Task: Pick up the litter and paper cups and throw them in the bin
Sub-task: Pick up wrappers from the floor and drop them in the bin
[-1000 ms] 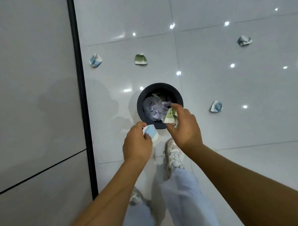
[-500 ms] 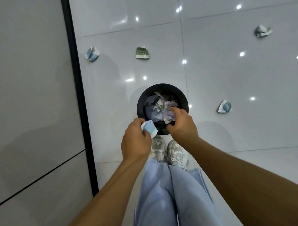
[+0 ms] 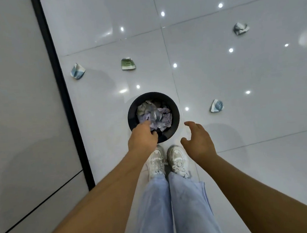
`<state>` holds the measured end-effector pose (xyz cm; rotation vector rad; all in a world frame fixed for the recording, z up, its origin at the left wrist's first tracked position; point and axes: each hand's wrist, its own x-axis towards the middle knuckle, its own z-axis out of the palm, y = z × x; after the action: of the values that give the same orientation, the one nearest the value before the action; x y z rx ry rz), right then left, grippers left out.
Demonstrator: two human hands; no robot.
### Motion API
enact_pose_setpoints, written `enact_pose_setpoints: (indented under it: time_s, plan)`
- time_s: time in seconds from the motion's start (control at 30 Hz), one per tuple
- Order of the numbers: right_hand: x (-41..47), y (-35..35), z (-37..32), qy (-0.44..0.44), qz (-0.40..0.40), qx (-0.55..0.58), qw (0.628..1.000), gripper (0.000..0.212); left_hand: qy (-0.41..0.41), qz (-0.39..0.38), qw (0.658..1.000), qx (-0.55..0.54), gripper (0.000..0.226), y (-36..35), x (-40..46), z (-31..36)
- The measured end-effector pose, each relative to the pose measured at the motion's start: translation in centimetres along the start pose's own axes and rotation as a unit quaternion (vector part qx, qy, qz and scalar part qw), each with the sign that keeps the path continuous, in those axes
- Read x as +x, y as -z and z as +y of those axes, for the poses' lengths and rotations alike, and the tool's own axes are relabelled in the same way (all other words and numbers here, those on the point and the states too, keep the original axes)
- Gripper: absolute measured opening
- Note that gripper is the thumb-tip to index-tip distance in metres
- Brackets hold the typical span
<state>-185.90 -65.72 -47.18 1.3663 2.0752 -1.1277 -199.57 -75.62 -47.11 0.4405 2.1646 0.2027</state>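
A round black bin (image 3: 174,112) stands on the white tiled floor just ahead of my feet, filled with crumpled paper and cups (image 3: 160,115). My left hand (image 3: 142,138) hovers over the bin's near left rim, fingers pointing down, nothing visible in it. My right hand (image 3: 198,140) is open to the right of the bin, fingers spread and empty. Crushed cups lie on the floor: a blue one (image 3: 77,71) far left, a green one (image 3: 128,64) behind the bin, a blue one (image 3: 216,106) right of the bin, another (image 3: 240,28) far right.
A grey wall (image 3: 14,90) with a black vertical strip (image 3: 62,90) runs along the left side. My white shoes (image 3: 167,161) and light blue trousers stand directly behind the bin. Glossy floor tiles reflect ceiling lights.
My left hand moved over the bin and let go of the blue cup. My right hand released the green cup earlier and has drawn back to the right, now open.
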Motion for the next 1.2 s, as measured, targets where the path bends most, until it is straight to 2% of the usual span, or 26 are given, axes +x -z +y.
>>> enact_pose_setpoints:
  time_s: [0.13, 0.43, 0.63, 0.83, 0.93, 1.07, 1.2]
  plan:
    - [-1.8, 1.4, 0.2, -0.010, 0.013, 0.004, 1.000, 0.056, -0.064, -0.001, 0.994, 0.086, 0.032, 0.5, -2.1, 0.3]
    - [-6.2, 6.5, 1.2, -0.031, 0.063, 0.008, 0.998, 0.056, -0.204, 0.008, 0.968, 0.147, 0.024, 2.3, -6.7, 6.0]
    - [-5.5, 10.3, 3.7, -0.048, 0.071, 0.043, 0.995, 0.056, -0.276, -0.016, 0.938, 0.211, 0.033, 1.8, -6.6, 10.8]
    - [-1.5, 15.0, 9.1, -0.070, 0.061, 0.077, 0.993, 0.054, -0.214, -0.035, 0.951, 0.219, 0.036, -1.8, -4.2, 16.3]
    - [-0.7, 16.0, 10.0, -0.062, 0.055, 0.059, 0.995, 0.055, -0.190, -0.057, 0.954, 0.223, 0.032, -2.8, -3.9, 16.9]
    - [3.7, 18.7, 13.7, -0.052, 0.020, 0.018, 0.998, 0.057, -0.159, -0.075, 0.964, 0.200, 0.041, -6.7, -2.1, 20.9]
    - [8.0, 18.2, 16.5, -0.047, 0.014, 0.010, 0.999, 0.056, -0.140, -0.084, 0.971, 0.174, 0.042, -10.0, 1.1, 22.7]
